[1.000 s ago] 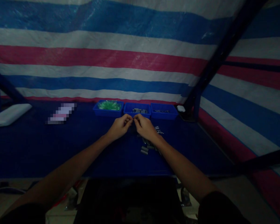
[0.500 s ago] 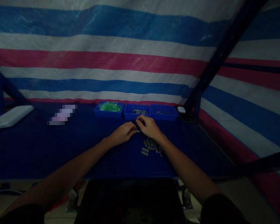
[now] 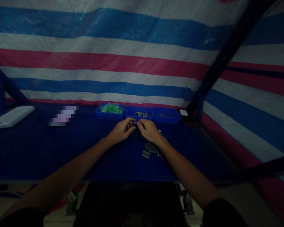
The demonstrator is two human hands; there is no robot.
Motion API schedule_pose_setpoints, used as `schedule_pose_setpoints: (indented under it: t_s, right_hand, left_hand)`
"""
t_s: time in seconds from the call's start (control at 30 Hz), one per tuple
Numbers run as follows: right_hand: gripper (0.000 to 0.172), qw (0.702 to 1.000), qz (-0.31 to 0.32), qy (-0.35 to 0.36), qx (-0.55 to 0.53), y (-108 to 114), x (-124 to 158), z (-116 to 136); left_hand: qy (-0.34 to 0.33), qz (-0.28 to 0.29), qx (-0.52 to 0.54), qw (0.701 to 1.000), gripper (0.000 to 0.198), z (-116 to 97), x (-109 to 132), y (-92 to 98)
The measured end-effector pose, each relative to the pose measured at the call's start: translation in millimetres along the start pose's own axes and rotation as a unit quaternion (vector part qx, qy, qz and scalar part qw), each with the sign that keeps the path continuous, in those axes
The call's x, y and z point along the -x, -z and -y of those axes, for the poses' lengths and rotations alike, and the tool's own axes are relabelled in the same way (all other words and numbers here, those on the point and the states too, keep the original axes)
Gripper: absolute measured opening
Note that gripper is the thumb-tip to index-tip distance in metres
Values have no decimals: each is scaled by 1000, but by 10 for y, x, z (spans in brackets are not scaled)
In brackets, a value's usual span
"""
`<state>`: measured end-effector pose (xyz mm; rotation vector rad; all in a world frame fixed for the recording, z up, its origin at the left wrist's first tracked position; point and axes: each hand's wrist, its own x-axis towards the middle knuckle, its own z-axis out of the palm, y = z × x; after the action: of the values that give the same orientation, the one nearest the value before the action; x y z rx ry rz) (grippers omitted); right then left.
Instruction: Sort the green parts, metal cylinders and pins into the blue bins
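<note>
My left hand and my right hand meet over the table, fingertips almost touching. Between them is a small dark grey metal piece, partly covered by the fingers. My right thumb and forefinger pinch its right end. The curled fingers of my left hand close around its left side. Below my right wrist lies a pile of similar grey metal pieces, flat and rounded. A few thin metal pins show beside the right hand, partly hidden by it.
Along the back stand a blue tray with green-tinted plastic bags, a blue tray of grey pieces and a blue tray of thin metal parts. A white case lies right, a white device left. Striped sheeting hangs behind.
Both hands have moved slightly left. A pale thin piece showed at the left fingertips before; now a dark grey piece shows between the hands. Pins beside the right hand have come into sight.
</note>
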<state>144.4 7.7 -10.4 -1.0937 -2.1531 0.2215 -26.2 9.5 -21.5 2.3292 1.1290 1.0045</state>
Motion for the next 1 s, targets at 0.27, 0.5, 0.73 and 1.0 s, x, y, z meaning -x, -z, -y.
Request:
schedule_pose_setpoints:
  t_s: [0.27,0.5,0.73,1.0]
  right_hand:
    - [17,999,-17,13,-45,-41,6,15]
    - [17,981,-136,130,57,151,-48,143]
    - [29,972,-205,6,117,257,-483,132]
    - [23,980,-155,-121,39,152,-143,-291]
  left_hand:
    - [4,-41,-2,999,22,-31,-12,31]
    - [-15,15,26,999,31,-119,13,34]
    - [-223,200,-95,949,45,-482,146,-41]
    - [-229,210,-161,937,23,-457,135,-78]
